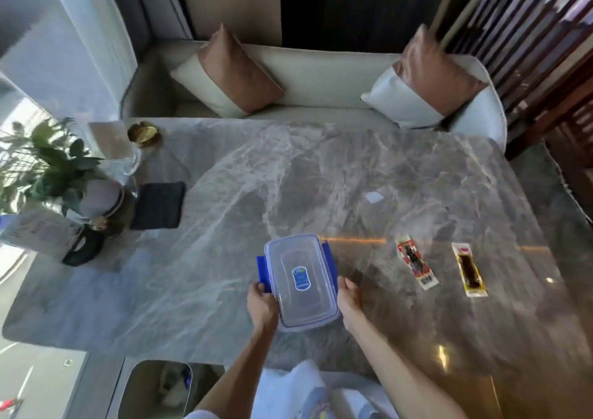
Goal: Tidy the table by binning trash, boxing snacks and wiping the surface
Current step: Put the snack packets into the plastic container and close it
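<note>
The tidy-up on the one marble desk (288,168) looks barely begun. One bin (154,386) beside it holds something pale and blurred. One clear snack box (301,280), lid on, sits at my edge, left hand (261,306) and right hand (348,300) fingers clamped on its sides. One dark cloth (158,205) lies far left. Two snack packets (416,261) (470,269) wait unboxed, and one white scrap (374,197) remains unbinned.

marble table (288,168) | 2 snack packets (416,261) | dark cloth (158,205) | paper scrap (374,197)
</note>
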A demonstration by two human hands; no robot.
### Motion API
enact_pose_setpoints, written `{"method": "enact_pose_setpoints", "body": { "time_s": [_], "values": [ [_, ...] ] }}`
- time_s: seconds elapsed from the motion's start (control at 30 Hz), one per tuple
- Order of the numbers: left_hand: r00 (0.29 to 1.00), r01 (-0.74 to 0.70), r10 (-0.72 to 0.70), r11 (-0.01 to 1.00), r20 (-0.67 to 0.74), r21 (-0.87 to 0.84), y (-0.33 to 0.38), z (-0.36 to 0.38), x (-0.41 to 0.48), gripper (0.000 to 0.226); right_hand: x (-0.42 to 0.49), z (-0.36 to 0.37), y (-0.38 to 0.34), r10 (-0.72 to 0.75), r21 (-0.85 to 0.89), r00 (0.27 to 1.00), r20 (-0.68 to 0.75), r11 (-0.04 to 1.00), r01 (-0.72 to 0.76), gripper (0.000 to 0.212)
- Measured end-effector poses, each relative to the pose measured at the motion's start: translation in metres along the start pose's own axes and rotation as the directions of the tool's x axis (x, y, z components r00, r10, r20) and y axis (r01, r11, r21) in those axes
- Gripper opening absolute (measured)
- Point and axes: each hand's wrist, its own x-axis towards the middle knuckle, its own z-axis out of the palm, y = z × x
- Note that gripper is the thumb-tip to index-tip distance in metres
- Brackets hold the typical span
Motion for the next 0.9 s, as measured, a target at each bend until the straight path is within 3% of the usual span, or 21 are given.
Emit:
{"method": "enact_pose_setpoints", "body": {
  "time_s": [0.23, 0.33, 0.4, 0.47, 0.53, 0.6, 0.67, 0.77, 0.9],
  "values": [
    [0.990, 0.100, -0.100, 0.995, 0.102, 0.003, -0.023, 0.007, 0.008, 0.031, 0.020, -0.002, 0.017, 0.079, -0.018, 0.994, 0.070, 0.997, -0.078, 0.037],
    [0.972, 0.144, -0.167, 0.979, 0.166, 0.143, -0.016, 0.000, 0.017, 0.021, 0.024, -0.003, 0.006, -0.027, -0.048, 0.999, 0.017, 0.998, 0.028, 0.028],
    [0.978, 0.060, -0.092, 0.984, 0.188, 0.166, -0.002, -0.010, 0.024, 0.033, 0.023, -0.009, -0.004, -0.180, -0.150, 0.983, -0.040, 0.973, 0.172, 0.023],
    [0.968, -0.134, 0.097, 0.980, 0.231, 0.150, 0.017, -0.018, 0.028, 0.050, 0.016, -0.011, -0.011, -0.277, -0.230, 0.959, 0.056, 0.931, 0.283, 0.020],
    [0.918, -0.269, 0.211, 0.954, 0.336, 0.135, 0.033, -0.016, 0.039, 0.059, 0.007, -0.006, -0.013, -0.205, -0.263, 0.949, 0.239, 0.927, 0.266, 0.016],
    [0.835, -0.329, 0.224, 0.936, 0.502, 0.129, 0.046, -0.011, 0.047, 0.052, 0.002, 0.001, -0.010, -0.164, -0.331, 0.952, 0.260, 0.911, 0.247, 0.025],
    [0.808, -0.269, 0.155, 0.955, 0.568, 0.122, 0.057, -0.007, 0.054, 0.035, -0.004, 0.005, -0.012, -0.212, -0.441, 0.966, 0.150, 0.860, 0.257, 0.034],
    [0.822, -0.038, -0.061, 0.986, 0.566, 0.161, 0.065, -0.015, 0.065, 0.036, -0.014, 0.010, -0.020, -0.315, -0.377, 0.948, 0.047, 0.873, 0.309, 0.034],
    [0.817, 0.072, -0.129, 0.990, 0.562, 0.123, 0.062, -0.037, 0.066, 0.040, -0.020, 0.004, -0.032, -0.356, -0.100, 0.892, 0.280, 0.913, 0.396, 0.037]
  ]
}}
